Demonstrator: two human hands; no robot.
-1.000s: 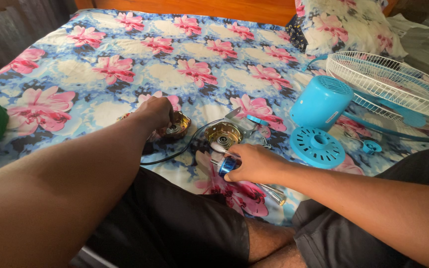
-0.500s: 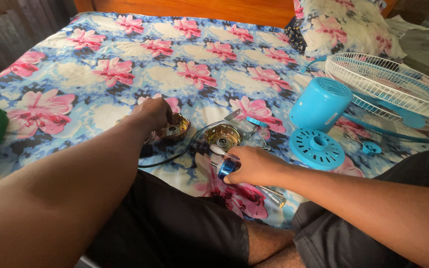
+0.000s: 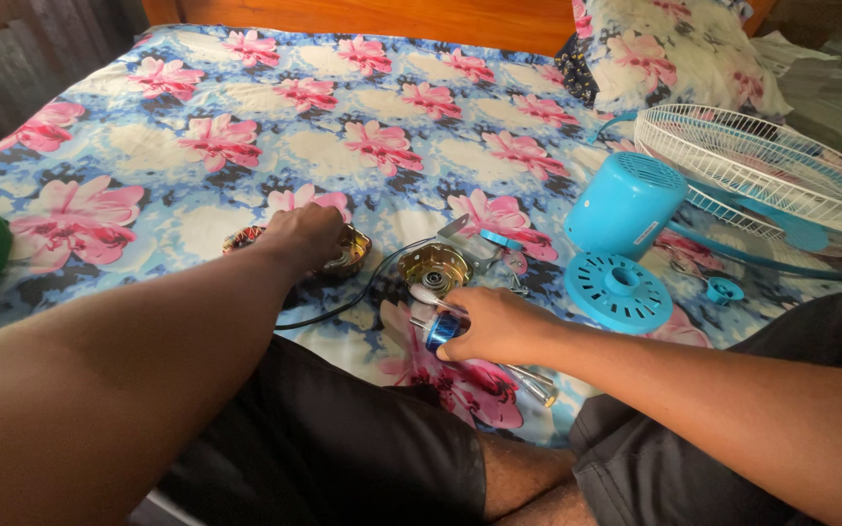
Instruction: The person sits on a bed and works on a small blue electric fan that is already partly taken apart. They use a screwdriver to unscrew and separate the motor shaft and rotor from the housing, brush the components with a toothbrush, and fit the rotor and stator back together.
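The left hand lay cupped over the copper-wound motor part on the flowered bedsheet, fingers closed down on its top. The right hand was wrapped around a screwdriver with a blue and clear handle, its metal shaft poking out toward the person's knee. Between the two hands sat the brass-coloured motor plate, with a black cable looping off it toward the lap.

The risk here, as I judged it: the bed was soft, so the small screws beside the plate could have rolled into a fold and vanished. A tug on the wound part might also have dragged that cable and pulled the plate along. The shaft sat close to the bare leg, so a slip could have jabbed it.

Room to move was good on the left and far side, all open sheet. The right was crowded: blue motor cover, round blue vented cap, and the white fan guard lay close together, near the right forearm. The bed edge ran just under the person's thighs.
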